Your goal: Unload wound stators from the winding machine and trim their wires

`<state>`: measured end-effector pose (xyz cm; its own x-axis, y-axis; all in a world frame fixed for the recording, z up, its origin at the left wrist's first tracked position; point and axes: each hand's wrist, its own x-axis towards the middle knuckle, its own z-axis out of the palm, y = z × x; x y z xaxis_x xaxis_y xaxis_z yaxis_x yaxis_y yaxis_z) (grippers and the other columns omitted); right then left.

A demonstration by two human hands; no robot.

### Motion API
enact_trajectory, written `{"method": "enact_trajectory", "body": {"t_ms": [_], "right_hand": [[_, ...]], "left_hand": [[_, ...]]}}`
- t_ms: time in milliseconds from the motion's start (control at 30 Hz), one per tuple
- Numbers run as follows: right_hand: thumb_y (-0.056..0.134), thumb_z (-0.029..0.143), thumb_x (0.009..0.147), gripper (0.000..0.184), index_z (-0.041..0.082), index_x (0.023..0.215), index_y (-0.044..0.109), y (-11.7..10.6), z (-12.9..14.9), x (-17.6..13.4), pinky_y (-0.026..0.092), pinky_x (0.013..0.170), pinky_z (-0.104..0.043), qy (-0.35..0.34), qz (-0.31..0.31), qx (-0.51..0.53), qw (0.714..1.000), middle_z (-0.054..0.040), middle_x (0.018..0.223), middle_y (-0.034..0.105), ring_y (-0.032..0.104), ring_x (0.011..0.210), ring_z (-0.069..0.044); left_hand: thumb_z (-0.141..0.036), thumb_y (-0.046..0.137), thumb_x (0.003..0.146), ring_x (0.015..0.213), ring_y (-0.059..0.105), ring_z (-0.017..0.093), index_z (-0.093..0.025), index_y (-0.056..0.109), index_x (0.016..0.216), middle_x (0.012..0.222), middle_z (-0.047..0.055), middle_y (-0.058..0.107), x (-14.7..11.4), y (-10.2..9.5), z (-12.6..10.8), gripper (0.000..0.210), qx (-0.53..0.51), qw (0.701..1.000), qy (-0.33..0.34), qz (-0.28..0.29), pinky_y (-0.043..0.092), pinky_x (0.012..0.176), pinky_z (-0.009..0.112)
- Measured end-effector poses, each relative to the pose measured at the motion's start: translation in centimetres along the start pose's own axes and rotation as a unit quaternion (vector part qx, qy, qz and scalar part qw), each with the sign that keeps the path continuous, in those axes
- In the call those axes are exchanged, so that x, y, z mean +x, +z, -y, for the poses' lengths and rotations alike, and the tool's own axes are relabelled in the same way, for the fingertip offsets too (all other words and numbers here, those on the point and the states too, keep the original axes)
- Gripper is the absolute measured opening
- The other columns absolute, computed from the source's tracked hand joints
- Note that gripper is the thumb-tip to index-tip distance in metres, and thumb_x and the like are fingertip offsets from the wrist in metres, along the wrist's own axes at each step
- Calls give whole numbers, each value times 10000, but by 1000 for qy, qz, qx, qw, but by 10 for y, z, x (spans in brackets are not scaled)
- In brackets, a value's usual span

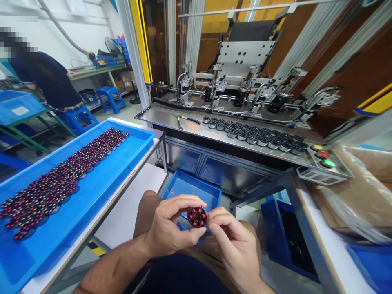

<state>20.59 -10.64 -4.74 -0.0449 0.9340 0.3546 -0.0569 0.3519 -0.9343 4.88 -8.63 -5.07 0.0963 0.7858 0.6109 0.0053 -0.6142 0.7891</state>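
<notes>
Over my lap, my left hand (176, 224) grips a small round motor stator (197, 217) between thumb and forefinger. The stator's face, with red coils around a dark centre, is turned up toward me. At its right edge, my right hand (231, 234) has thumb and forefinger pinched together. What is in that pinch, perhaps a fine wire, is too small to make out. Many similar wound stators (73, 171) lie in rows in a blue tray (122, 157) on my left.
Ahead stands a winding machine (241, 61) whose metal ledge carries pliers (188, 119) and rows of dark stator cores (254, 134). Push buttons (322, 155) sit at its right end. Below is a blue bin (211, 192). A cardboard box (364, 196) stands right. A person (45, 77) sits far left.
</notes>
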Motion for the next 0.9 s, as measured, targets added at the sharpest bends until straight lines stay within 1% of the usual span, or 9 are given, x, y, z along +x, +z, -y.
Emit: {"method": "enact_trajectory", "body": {"t_ms": [100, 200, 300, 467, 533, 633, 767, 833, 900], "right_hand": [[646, 247, 893, 174, 206, 724, 650, 0, 3, 0, 493, 603, -228, -22, -33, -25, 999, -13, 679, 606, 591, 661, -143], [669, 254, 875, 135, 204, 750, 661, -1, 5, 1, 499, 585, -237, -8, -21, -26, 999, -16, 683, 613, 592, 650, -150], [653, 236, 885, 122, 208, 767, 668, -2, 8, 2, 508, 603, -245, -22, 5, -32, 999, -14, 682, 628, 605, 655, -152], [629, 201, 900, 183, 203, 716, 632, -5, 14, 2, 480, 566, -229, -55, -24, -68, 996, -2, 647, 610, 582, 607, -132], [621, 203, 903, 169, 201, 735, 641, -6, 16, 3, 491, 569, -242, -59, -7, -74, 995, -13, 659, 620, 595, 618, -144], [589, 199, 915, 121, 203, 828, 673, -9, 18, 6, 523, 595, -270, -81, 22, -84, 993, -39, 713, 651, 625, 669, -170], [609, 139, 885, 112, 205, 938, 682, -11, 18, 14, 542, 632, -305, -125, 36, -120, 984, -62, 796, 679, 643, 731, -189], [614, 111, 873, 122, 206, 913, 679, -9, 18, 15, 537, 619, -310, -147, 48, -131, 979, -54, 779, 675, 639, 706, -183], [603, 86, 871, 135, 203, 851, 668, -6, 18, 13, 522, 589, -310, -151, 43, -141, 977, -39, 726, 656, 621, 656, -172]], "left_hand": [[-48, 755, 646, 925, 715, 184, -189, 669, 1067, 973, 68, 761, 2, 0, -2, 453, 1, 1000, -1, 7, 589, 838, 259], [-25, 736, 641, 915, 718, 182, -186, 671, 1064, 961, 65, 764, 2, 0, -3, 458, 14, 1000, 4, 10, 591, 832, 258], [-9, 728, 621, 901, 721, 173, -178, 672, 1057, 961, 65, 763, 1, 0, -4, 471, 21, 1000, 9, 18, 588, 828, 241], [3, 713, 595, 887, 725, 176, -173, 673, 1052, 945, 62, 764, 1, 3, -6, 491, 26, 999, 19, 20, 587, 829, 240], [14, 689, 584, 856, 727, 172, -172, 677, 1027, 926, 58, 766, 3, 5, -7, 481, 10, 1000, 6, 6, 594, 793, 230], [4, 649, 588, 795, 730, 168, -158, 675, 998, 896, 64, 767, 4, 6, -8, 441, -59, 997, -50, -11, 604, 724, 221], [-21, 649, 599, 782, 736, 182, -143, 666, 994, 897, 79, 770, 2, 6, -8, 414, -129, 986, -101, -5, 611, 718, 243], [-35, 654, 605, 780, 735, 184, -144, 668, 988, 895, 81, 770, 1, 6, -9, 399, -134, 985, -104, -5, 610, 715, 247], [-58, 659, 606, 777, 730, 187, -142, 670, 980, 887, 86, 770, 2, 5, -9, 383, -115, 989, -95, -9, 610, 710, 253]]}}
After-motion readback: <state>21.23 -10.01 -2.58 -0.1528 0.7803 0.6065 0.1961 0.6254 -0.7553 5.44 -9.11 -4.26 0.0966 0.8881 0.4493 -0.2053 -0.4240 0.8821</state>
